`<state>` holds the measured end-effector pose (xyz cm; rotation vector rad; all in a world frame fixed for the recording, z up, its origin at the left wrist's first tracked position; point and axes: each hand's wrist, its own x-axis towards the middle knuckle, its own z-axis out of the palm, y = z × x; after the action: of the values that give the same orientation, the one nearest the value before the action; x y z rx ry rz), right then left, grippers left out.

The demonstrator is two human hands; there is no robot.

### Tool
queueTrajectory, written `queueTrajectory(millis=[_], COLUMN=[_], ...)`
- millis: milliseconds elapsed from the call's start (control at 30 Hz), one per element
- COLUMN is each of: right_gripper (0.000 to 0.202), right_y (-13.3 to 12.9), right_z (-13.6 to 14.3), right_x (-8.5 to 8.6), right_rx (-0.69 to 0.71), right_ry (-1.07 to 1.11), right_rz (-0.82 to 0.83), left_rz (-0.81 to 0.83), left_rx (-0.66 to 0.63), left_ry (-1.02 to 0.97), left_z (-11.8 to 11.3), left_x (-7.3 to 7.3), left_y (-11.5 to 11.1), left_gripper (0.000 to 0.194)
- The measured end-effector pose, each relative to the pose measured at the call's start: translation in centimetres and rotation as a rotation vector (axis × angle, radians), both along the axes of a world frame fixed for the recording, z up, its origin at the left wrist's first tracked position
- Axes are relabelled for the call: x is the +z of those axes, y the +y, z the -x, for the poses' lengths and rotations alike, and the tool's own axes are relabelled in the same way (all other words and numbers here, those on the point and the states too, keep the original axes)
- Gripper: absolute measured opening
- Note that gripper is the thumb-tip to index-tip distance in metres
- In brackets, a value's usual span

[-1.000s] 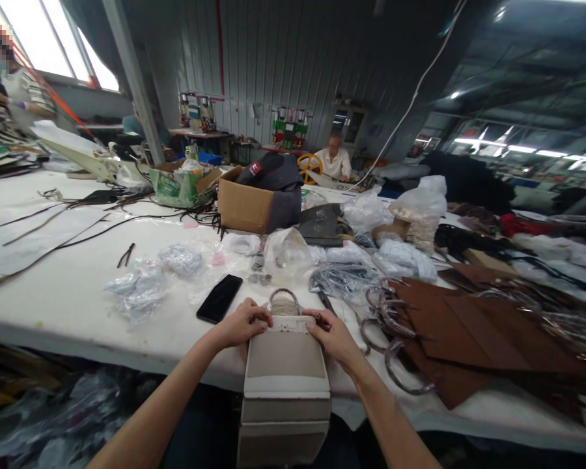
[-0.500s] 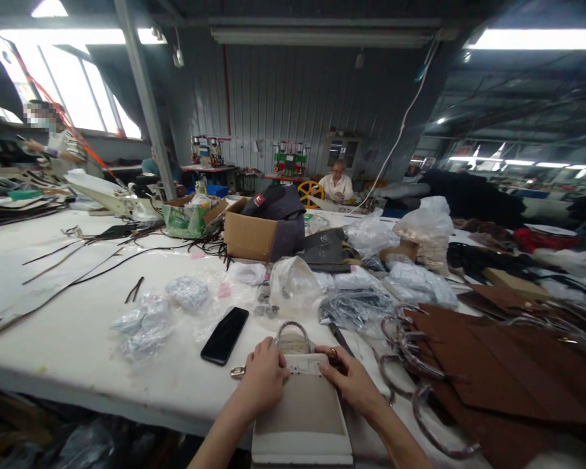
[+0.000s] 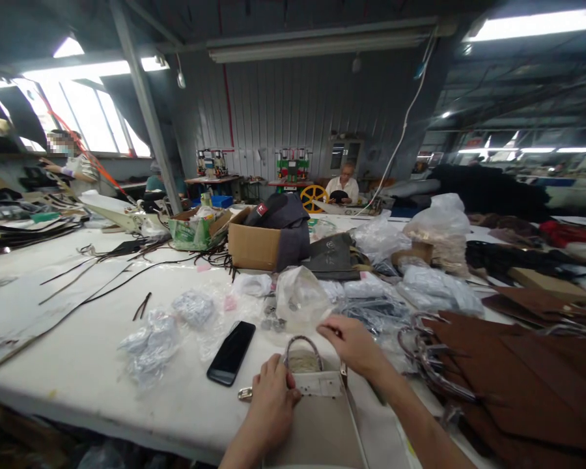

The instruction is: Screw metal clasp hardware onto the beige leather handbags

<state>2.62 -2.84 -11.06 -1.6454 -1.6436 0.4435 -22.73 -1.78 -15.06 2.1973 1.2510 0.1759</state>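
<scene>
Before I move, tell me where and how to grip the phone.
Probably best to pinch the phone across its two long edges at its near end, coming from above on the near side of the table: it lies flat and slim, with crumpled plastic to the left of its far end.

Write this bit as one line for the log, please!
left hand: holding beige bag | right hand: raised near handle, grip unclear | black phone: on table, left of bag

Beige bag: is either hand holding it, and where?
The left hand grips the beige bag at its top-left corner, beside the handle. The right hand is near the handle; whether it pinches anything cannot be told.
</scene>
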Motion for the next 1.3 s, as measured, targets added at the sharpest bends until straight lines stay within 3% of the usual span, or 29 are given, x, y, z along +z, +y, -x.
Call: queueTrajectory(millis=[67,233,400,567,700,833,900,1067,1300], right_gripper=[0.03,0.03,0.022,0.015,0.019,0.026,0.022,0.021,0.021], right_y=[3.5,10.3,12.6,13.3,11.3,5.4,1.7,-4.6,-5.0], right_z=[2.4,5.7,5.3,6.0,5.1,2.6,2.1,3.6,4.4], right_x=[0.2,-2.3,-4.0,-3.8,-1.8,0.6,1.2,0.1,-1.5], right_rx=[0.197,0.158,0.11,0.095,0.081,-0.002,0.029,0.215,0.182], right_ry=[-0.159,-0.351,-0.367,-0.353,-0.302,-0.09,0.018,0.001,-0.054], right_rz=[0.071,0.177,0.169,0.153,0.095,-0.029,0.013,0.231,0.268], left_rz=[0.006,0.034,0.03,0.046,0.066,0.053,0.039,0.007,0.061], left_rx=[0.003,0.008,-0.007,0.009,0.01,0.011,0.024,0.059,0.042], left_ry=[0.025,0.091,0.071,0.041,0.013,0.033,0.015,-0.025,-0.038], left_z=[-0.2,-0.4,-0.4,-0.3,-0.3,-0.4,-0.6,-1.0,-0.8], left_x=[0.2,1.1,1.3,0.7,0.9,1.0,0.7,-0.1,0.2], left_y=[0.0,0.1,0.2,0.4,0.3,0.3,0.3,0.1,0.5], left_gripper=[0.017,0.024,0.03,0.033,0.033,0.029,0.026,0.019,0.022])
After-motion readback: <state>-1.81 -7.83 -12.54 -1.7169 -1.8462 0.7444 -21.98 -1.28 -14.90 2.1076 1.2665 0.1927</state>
